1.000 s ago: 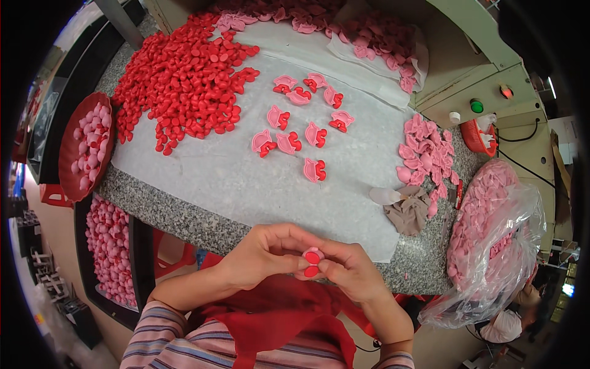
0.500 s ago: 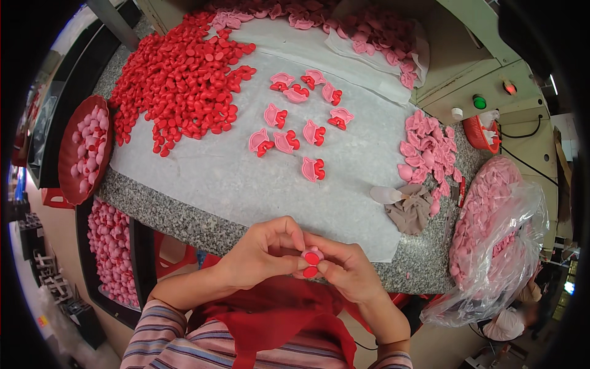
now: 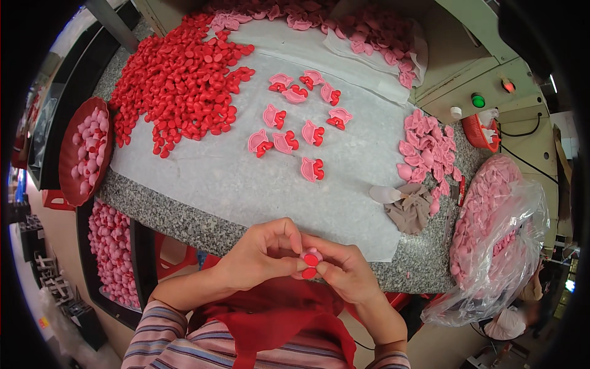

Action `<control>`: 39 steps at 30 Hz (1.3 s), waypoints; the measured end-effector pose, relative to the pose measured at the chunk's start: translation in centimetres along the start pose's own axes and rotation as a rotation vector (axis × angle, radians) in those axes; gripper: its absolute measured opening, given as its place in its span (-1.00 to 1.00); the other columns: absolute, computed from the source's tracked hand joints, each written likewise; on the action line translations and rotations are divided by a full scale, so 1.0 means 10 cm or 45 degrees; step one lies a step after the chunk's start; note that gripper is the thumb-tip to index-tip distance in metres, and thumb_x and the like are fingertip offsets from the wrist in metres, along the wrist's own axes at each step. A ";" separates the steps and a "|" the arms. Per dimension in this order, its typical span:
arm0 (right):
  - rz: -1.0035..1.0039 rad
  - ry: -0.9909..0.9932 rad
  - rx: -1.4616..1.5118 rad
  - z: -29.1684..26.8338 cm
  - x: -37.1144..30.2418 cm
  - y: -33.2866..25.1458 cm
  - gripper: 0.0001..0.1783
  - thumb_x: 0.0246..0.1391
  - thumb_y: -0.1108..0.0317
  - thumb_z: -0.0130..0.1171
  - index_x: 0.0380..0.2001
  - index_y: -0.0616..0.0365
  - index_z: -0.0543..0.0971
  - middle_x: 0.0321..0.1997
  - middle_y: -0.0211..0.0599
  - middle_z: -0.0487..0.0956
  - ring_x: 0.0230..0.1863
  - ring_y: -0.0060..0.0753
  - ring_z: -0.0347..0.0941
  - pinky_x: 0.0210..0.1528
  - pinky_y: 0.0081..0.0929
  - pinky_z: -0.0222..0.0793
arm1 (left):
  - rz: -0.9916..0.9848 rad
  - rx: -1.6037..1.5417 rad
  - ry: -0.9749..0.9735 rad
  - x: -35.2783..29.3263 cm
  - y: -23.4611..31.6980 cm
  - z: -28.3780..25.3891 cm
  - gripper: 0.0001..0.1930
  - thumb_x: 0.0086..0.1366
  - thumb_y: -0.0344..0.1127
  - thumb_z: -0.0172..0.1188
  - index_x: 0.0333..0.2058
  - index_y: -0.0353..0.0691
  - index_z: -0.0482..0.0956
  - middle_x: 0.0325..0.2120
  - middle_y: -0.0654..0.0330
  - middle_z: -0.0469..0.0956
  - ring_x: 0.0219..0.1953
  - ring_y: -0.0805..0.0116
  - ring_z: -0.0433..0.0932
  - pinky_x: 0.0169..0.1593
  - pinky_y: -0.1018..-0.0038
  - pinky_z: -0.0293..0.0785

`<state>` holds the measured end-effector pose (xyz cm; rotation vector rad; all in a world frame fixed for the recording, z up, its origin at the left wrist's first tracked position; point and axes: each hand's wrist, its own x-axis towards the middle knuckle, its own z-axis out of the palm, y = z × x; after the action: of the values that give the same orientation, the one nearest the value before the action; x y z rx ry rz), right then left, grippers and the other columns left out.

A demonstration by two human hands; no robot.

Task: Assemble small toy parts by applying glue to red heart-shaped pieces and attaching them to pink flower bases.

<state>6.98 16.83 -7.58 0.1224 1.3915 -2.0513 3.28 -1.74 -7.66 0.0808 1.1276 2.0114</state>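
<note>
My left hand [image 3: 264, 253] and my right hand [image 3: 344, 267] meet at the near edge of the table. Between their thumbs and fingers they pinch a small pink and red plastic piece [image 3: 311, 260], two red ovals facing up. My fingers partly hide its pink part. Beyond my hands, several pink pieces joined to red pieces [image 3: 312, 169] lie spaced out on white paper [image 3: 209, 178]. A large heap of red pieces [image 3: 184, 80] spreads at the far left. Loose pink pieces [image 3: 427, 144] are piled to the right.
A small white bottle [image 3: 385, 195] rests against a crumpled grey cloth [image 3: 412, 212]. On the left are a red bowl [image 3: 67, 178] and a bin of finished-looking pink pieces [image 3: 114, 258]. A clear bag of pink pieces [image 3: 491, 246] bulges beside the right edge; a red basket [image 3: 476, 132] stands behind it.
Both hands keep their pinch on the small piece, and it has barely moved. The rest of the table looks the same.
</note>
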 end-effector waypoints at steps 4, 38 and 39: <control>0.016 0.008 -0.029 -0.06 -0.02 -0.01 -0.51 0.01 0.58 -0.12 0.08 0.37 0.23 -0.02 -0.13 0.37 -0.05 -0.34 0.37 -0.02 -0.42 0.36 | -0.003 -0.051 0.004 0.01 -0.02 0.04 -0.85 0.14 -0.60 0.05 -0.37 -0.26 0.29 -0.28 0.11 0.47 -0.26 0.43 0.49 -0.23 0.53 0.47; -0.318 0.060 0.085 0.16 0.12 -0.22 -0.64 0.15 0.42 -0.14 0.01 0.30 0.36 0.07 -0.18 0.37 0.07 -0.44 0.27 0.09 -0.53 0.18 | 0.947 0.179 0.172 0.07 -0.34 0.20 -0.57 -0.08 -0.74 0.18 -0.20 -0.29 0.33 -0.13 0.09 0.27 -0.06 0.33 0.32 -0.04 0.48 0.37; -0.327 0.054 0.077 0.16 0.12 -0.22 -0.64 0.15 0.42 -0.14 0.01 0.30 0.36 0.07 -0.19 0.37 0.07 -0.44 0.27 0.09 -0.53 0.18 | 0.972 0.220 0.195 0.08 -0.35 0.20 -0.58 -0.06 -0.70 0.20 -0.20 -0.29 0.32 -0.13 0.08 0.28 -0.11 0.36 0.35 -0.09 0.50 0.39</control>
<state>5.22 15.39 -5.61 0.0125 1.4331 -2.3136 5.72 1.07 -9.29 0.5213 1.5218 2.6018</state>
